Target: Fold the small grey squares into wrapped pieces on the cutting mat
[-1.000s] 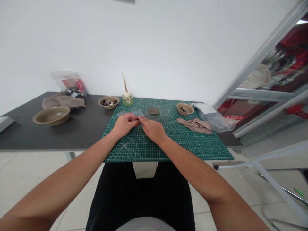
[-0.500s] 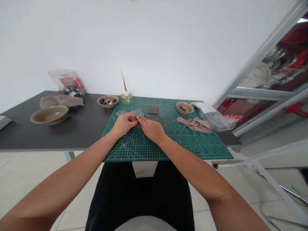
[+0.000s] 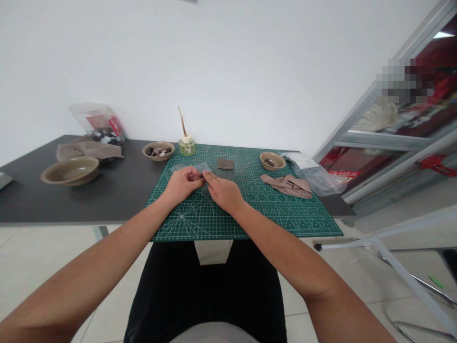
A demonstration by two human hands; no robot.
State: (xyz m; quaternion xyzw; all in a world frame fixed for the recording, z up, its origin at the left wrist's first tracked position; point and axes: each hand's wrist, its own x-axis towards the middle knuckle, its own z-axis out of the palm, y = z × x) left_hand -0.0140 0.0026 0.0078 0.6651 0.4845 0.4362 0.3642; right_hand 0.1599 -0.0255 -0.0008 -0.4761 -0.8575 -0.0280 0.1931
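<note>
My left hand [image 3: 183,183] is closed in a pinch above the green cutting mat [image 3: 214,224]. Its fingertips meet those of my right hand [image 3: 225,191], whose fingers are pressed together and point toward the left hand. Something small and dark seems to sit between the fingertips, too hidden to name. Behind the hands, a translucent bluish sheet [image 3: 203,166] lies on the mat, partly covered by the left hand. A small brown square block [image 3: 225,164] rests just beyond the right hand.
A bowl of dark and pale pieces [image 3: 159,151] and a glue jar with a brush [image 3: 187,146] stand behind left. On the right are a small bowl [image 3: 272,161], a brown cloth [image 3: 288,186] and a plastic bag [image 3: 317,176]. Far left sits a larger bowl [image 3: 71,172].
Both hands stay together at nearly the same spot, with slight shifts of the fingers. The whole view has moved a little, and the objects on the table keep their places.
</note>
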